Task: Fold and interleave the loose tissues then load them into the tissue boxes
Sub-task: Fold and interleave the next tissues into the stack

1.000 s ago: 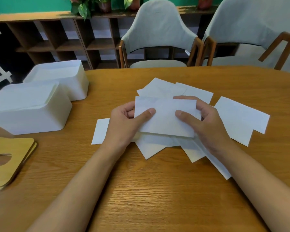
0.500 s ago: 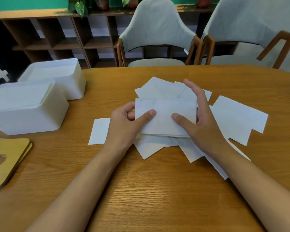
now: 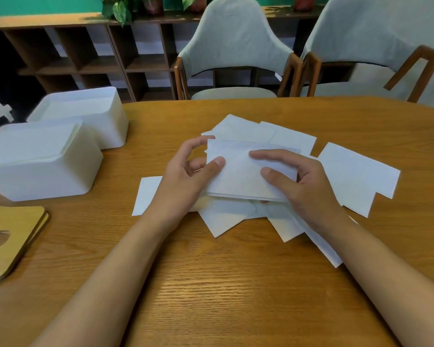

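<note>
I hold a small stack of folded white paper tissues [image 3: 241, 179] just above the middle of the oval wooden table [image 3: 223, 284], lifted a little over the loose white tissues [image 3: 356, 176] that lie scattered and overlapping beneath and around it. My left hand [image 3: 186, 181] pinches the stack's left edge, the thumb pressed flat on top and the fingers curled up behind the paper. My right hand [image 3: 303, 184] grips the right half, with the thumb and forefinger laid across the top sheet; I cannot see the other fingers, which are hidden behind the paper. The stack is tilted slightly, its far edge raised toward the chairs. One loose sheet pokes out from under my left wrist, others fan out toward me below the stack, and a larger pair sits just beside my right hand. To my left stand two white rectangular plastic tissue boxes, touching or nearly so: the nearer box [image 3: 35, 171] shows layered white sheets at its open top, and the farther box [image 3: 85, 116] sits behind it near the table's edge. At the left edge lie pale wooden slotted lids [image 3: 13, 234], one on another. Across the table stand two grey upholstered chairs with wooden arms [image 3: 236, 46], and behind them a dark wooden shelf unit [image 3: 85, 53].
</note>
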`<state>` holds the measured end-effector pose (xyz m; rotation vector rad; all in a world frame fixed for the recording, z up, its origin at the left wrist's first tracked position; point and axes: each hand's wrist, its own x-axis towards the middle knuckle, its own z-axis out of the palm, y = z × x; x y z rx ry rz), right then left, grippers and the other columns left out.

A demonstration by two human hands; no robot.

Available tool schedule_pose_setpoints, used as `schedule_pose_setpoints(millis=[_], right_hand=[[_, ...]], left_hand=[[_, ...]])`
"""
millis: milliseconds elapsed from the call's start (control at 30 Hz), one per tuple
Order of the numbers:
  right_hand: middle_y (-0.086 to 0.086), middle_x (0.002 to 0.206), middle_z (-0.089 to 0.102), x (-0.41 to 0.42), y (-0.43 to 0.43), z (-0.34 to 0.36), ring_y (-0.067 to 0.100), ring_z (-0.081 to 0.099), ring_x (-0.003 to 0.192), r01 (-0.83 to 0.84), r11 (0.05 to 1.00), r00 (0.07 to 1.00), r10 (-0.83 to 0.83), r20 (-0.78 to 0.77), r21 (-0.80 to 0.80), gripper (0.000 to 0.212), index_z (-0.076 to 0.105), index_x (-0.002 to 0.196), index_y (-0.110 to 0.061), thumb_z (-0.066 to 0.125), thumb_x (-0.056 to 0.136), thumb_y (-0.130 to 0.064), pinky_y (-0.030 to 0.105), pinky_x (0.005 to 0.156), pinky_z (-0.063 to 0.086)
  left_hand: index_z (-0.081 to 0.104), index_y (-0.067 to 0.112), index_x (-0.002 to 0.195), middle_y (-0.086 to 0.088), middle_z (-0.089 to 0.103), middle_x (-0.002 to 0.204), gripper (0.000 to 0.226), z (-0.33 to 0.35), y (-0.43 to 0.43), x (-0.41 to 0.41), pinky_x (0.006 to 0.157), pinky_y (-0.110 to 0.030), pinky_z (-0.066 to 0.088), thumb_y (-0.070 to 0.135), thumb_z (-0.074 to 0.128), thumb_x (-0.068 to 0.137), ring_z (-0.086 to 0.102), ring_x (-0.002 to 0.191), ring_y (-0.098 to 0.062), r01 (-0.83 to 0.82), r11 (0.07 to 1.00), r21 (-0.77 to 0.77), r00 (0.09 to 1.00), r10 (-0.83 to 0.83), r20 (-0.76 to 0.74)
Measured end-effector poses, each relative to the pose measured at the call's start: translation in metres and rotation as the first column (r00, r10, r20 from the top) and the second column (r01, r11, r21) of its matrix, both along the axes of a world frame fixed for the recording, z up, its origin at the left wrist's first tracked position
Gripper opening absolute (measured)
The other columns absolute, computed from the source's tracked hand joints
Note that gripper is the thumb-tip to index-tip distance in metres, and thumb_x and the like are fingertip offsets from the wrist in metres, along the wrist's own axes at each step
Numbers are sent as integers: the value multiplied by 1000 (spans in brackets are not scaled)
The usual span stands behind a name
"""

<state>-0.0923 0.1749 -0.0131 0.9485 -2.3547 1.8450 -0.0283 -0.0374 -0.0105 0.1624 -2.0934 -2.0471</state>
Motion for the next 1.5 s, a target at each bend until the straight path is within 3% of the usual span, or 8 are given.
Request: schedule_pose_setpoints(millis=[167,300,533,700,933,1200,1433,1500], right_hand=[[-22,120,69,-2,3,2,0,55,124,-71,994,994,77,81,-79,30,73,113,-29,64,95,-7,27,100,45],[-17,122,70,-4,5,3,3,56,124,-72,993,990,83,112,-98,29,74,113,-27,66,94,-7,32,102,44],[-26,123,67,-12,4,-6,-7,53,123,63,996,996,-67,55,68,29,74,116,-35,68,95,-17,22,105,42],[-34,117,66,-15,6,-8,-14,52,118,100,992,993,-104,52,79,29,74,113,-37,67,96,-15,1,93,38],[-42,108,64,-18,6,-11,-20,51,113,145,986,986,-151,64,81,28,74,114,-33,65,96,-13,-4,86,36],[-25,121,68,-19,4,-16,-6,54,121,137,986,986,-145,86,95,29,74,115,-36,65,97,-15,14,100,41],[-27,127,63,-19,2,-17,-10,50,122,170,979,978,-182,102,113,25,71,117,-39,63,98,-26,14,96,40],[-31,124,62,-20,3,-16,-17,49,118,187,976,976,-197,94,111,24,71,118,-39,62,98,-29,12,96,39]], left_hand=[[53,41,142,7,69,132,55,-1,-7,0,99,-32,54,38,74,91,66,122,-12,68,998,-2,998,-67,20],[55,30,142,-5,73,128,46,0,-5,3,95,-42,59,27,69,99,71,117,-28,202,970,132,977,-209,36],[62,24,130,-7,80,102,36,-8,-11,-5,85,-49,62,17,74,97,77,93,-29,10,988,-157,1000,-14,-20],[64,33,127,15,70,109,32,-16,-42,-5,91,-28,50,33,73,96,65,107,-6,-71,655,-752,997,38,-61],[62,39,131,14,54,124,35,-16,-61,-5,99,-43,35,49,63,98,48,126,-14,57,398,-916,977,168,134],[66,38,87,15,60,94,12,-12,-60,-6,89,-38,30,41,76,91,53,95,-9,-34,478,-878,984,169,55],[78,32,84,13,73,81,6,-3,-54,0,70,-12,42,30,82,88,62,84,-1,-97,706,-702,995,70,-67],[78,30,87,11,75,82,4,3,-53,2,70,-18,43,31,82,88,64,83,-3,-30,757,-653,999,-7,-54]])
